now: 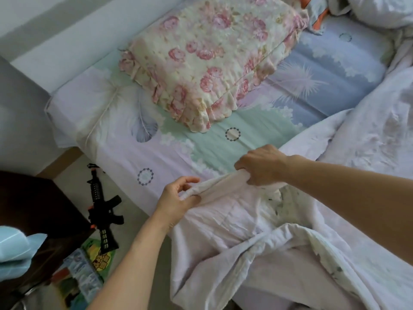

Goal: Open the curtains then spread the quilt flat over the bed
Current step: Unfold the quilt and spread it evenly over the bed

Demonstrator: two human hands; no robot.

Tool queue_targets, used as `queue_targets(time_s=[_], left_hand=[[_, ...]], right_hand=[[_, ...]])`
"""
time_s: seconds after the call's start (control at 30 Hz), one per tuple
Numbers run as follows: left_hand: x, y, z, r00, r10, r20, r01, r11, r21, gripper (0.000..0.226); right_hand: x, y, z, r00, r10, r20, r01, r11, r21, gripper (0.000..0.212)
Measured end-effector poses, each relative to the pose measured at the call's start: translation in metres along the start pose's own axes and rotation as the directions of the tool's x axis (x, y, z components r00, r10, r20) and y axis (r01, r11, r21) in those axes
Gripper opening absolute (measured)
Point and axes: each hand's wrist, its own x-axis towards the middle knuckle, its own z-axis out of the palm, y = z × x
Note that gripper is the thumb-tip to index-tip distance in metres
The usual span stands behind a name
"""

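A pale pink-white quilt [234, 224] lies crumpled over the near and right part of the bed [125, 157], whose sheet is pastel lilac, green and blue. My left hand [178, 198] pinches the quilt's top edge near the bed's left side. My right hand [261, 166] grips a bunched part of the same edge a little further right and higher. The edge stretches between both hands. No curtains are in view.
A floral ruffled pillow [207, 63] lies at the head of the bed. More white bedding [380, 10] is heaped at the top right. On the floor to the left lie a black toy gun [105, 209] and picture books [85, 269], beside a dark cabinet [38, 209].
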Motion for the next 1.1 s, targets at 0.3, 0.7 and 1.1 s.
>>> queue_targets(time_s=[0.3, 0.7, 1.1], left_hand=[[0.032, -0.016, -0.092, 0.961, 0.025, -0.275, 0.044, 0.969, 0.244, 0.036], [0.070, -0.051, -0.129, 0.957, -0.290, 0.000, 0.289, 0.953, 0.090, 0.028], [0.076, -0.091, -0.176, 0.943, -0.333, 0.025, 0.332, 0.943, 0.037, 0.018]], right_hand=[[0.102, -0.030, -0.084, 0.892, 0.073, 0.446, -0.225, 0.927, 0.299, 0.060], [0.173, -0.015, -0.085, 0.967, 0.167, -0.191, -0.129, 0.972, 0.197, 0.040], [0.226, -0.009, -0.090, 0.906, 0.085, -0.415, -0.037, 0.992, 0.123, 0.026]])
